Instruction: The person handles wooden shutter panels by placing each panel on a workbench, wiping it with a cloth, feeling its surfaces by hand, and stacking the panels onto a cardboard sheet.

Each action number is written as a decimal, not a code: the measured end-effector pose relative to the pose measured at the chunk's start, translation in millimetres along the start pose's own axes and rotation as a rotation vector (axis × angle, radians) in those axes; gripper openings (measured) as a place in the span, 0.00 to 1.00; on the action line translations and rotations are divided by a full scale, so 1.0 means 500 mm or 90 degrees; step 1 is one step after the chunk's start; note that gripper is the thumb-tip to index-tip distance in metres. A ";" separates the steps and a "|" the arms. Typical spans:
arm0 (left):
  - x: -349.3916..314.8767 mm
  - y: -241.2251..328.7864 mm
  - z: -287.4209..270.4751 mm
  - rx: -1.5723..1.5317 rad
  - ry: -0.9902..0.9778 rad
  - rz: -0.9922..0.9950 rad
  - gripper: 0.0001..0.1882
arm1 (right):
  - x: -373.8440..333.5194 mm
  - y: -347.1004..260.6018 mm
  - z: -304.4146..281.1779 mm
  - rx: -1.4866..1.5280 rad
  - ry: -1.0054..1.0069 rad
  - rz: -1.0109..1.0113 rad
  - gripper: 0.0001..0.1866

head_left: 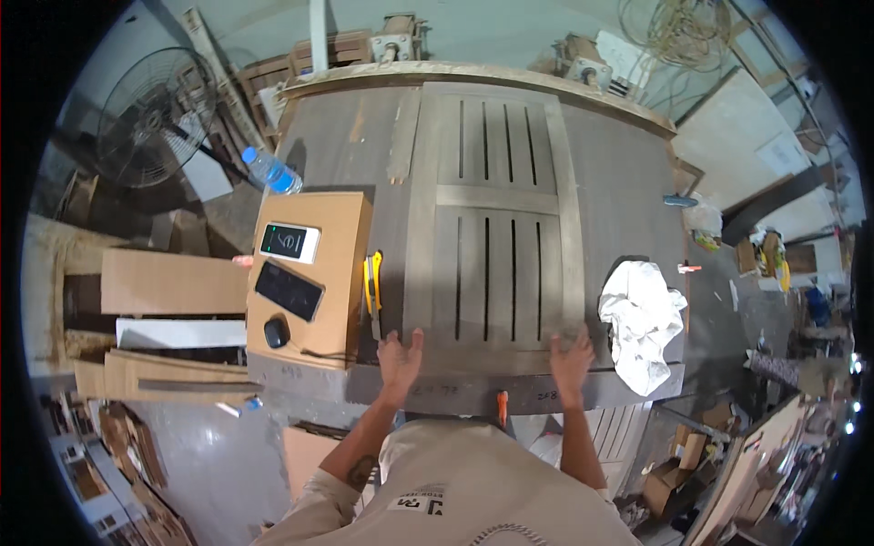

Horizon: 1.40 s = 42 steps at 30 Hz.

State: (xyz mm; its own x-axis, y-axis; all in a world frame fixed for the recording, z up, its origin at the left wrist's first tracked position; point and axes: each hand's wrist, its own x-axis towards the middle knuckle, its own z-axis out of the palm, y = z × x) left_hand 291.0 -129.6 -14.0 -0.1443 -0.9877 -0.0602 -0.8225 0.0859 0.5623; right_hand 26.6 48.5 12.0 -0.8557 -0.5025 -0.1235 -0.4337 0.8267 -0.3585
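Observation:
A grey-brown slatted wooden door panel (496, 201) lies lengthwise on the workbench, with two groups of dark slots. My left hand (400, 362) is at its near left corner, thumb and fingers apart. By the near right corner is my right hand (572, 359), slightly blurred, with its fingers spread. Neither hand holds anything; whether they touch the panel's edge I cannot tell. Just beyond my left hand rests a yellow utility knife (372, 284). A crumpled white cloth (641, 318) lies to the right of my right hand.
A cardboard box (342, 264) on the bench's left carries two phones (289, 289) and a small black case (277, 332). Behind it lies a water bottle (273, 171). An orange-handled tool (502, 408) is at the near edge. A fan (155, 118) stands far left.

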 end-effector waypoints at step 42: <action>0.037 0.215 0.016 -0.789 -0.720 -0.213 0.30 | -0.401 -0.175 -0.563 0.557 0.139 0.056 0.24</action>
State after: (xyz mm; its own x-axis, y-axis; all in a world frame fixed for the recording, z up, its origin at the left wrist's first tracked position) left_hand 195.4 -137.5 38.9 -0.8041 -0.3162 -0.5034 -0.0882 -0.7739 0.6271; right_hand 156.9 148.2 328.9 -0.9487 -0.3139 -0.0378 -0.0708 0.3274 -0.9422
